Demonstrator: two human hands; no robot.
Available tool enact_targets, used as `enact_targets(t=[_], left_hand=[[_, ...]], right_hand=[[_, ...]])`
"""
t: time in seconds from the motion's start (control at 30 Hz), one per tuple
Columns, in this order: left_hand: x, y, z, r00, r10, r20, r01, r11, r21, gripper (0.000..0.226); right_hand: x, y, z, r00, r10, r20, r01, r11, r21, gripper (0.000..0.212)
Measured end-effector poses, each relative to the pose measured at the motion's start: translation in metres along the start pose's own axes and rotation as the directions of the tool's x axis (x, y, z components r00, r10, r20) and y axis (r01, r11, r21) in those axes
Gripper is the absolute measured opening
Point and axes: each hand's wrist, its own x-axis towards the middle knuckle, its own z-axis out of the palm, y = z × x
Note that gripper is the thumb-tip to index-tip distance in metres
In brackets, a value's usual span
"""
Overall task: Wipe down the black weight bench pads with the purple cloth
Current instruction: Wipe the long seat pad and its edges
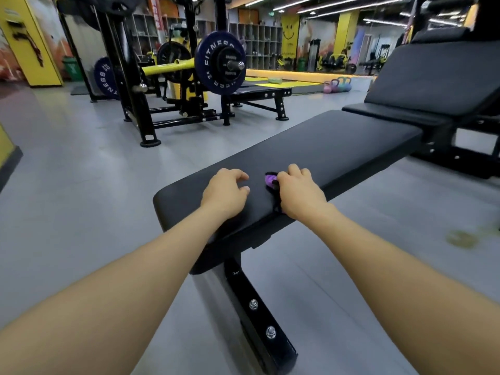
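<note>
Head view: hands sit side by side on the near end of the flat bench pad, the natural starting point for a wipe that runs toward the far end. The right hand has its fingers curled down over the purple cloth, bunching it against the pad; only a small purple fold shows past the knuckles, so the cloth is probably gathered to keep it from slipping. The left hand rests just beside it, fingers loosely bent and holding nothing, likely steadying the body. Beyond, the tilted back pad waits its turn, well apart from both hands.
</note>
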Motion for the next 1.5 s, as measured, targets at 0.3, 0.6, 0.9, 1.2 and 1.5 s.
enact_targets(t=[0.3,0.6,0.9,1.2,1.5], left_hand=[[0.001,0.073,0.039,0.990,0.116,0.081,-0.121,0.991,0.056,0.032],[0.022,0.136,0.078,0.977,0.191,0.100,-0.201,0.974,0.105,0.032],[0.027,0.109,0.072,0.967,0.229,0.109,-0.251,0.922,0.296,0.033],[0.009,0.066,0.043,0.971,0.184,0.154,-0.221,0.934,0.279,0.028],[-0.033,0.003,0.003,0.984,0.143,0.104,-0.165,0.956,0.244,0.026]], right_hand=[[-0.021,0.091,-0.015,0.989,0.150,0.016,-0.150,0.989,-0.017,0.034],[-0.020,0.209,-0.023,0.794,0.603,0.081,-0.422,0.450,0.787,0.017],[0.030,0.148,0.016,0.760,0.644,0.087,-0.168,0.066,0.984,0.043],[0.004,0.074,0.052,0.741,0.670,-0.042,-0.087,0.158,0.984,0.058],[-0.056,-0.036,0.077,0.815,0.572,-0.093,-0.093,0.288,0.953,0.064]])
